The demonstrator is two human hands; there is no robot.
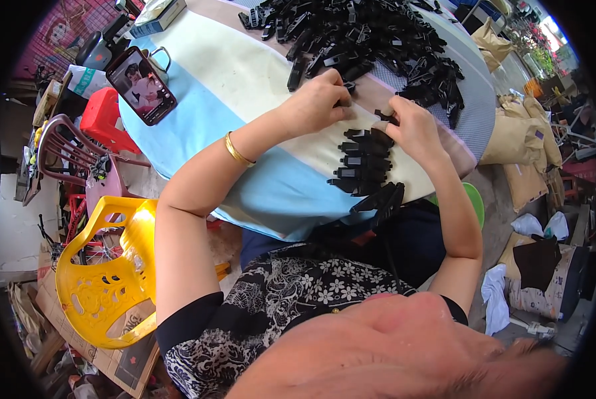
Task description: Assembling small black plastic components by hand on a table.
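A row of black plastic clip-like pieces (365,161) lies side by side on the cloth-covered table, running toward its near edge. At the far end of this row my right hand (414,133) pinches a small black plastic piece between thumb and fingers. To its left, my left hand (314,103) has its fingers curled in, and what they hold, if anything, is hidden. Just beyond both hands spreads a big loose heap of the same black pieces (357,40). A gold bangle (237,149) circles my left wrist.
A phone (141,86) showing a video leans against a mug (159,58) at the table's left, near a tissue box (158,16). A yellow plastic chair (108,272) and a red stool (105,120) stand left. Brown sacks (520,136) lie to the right.
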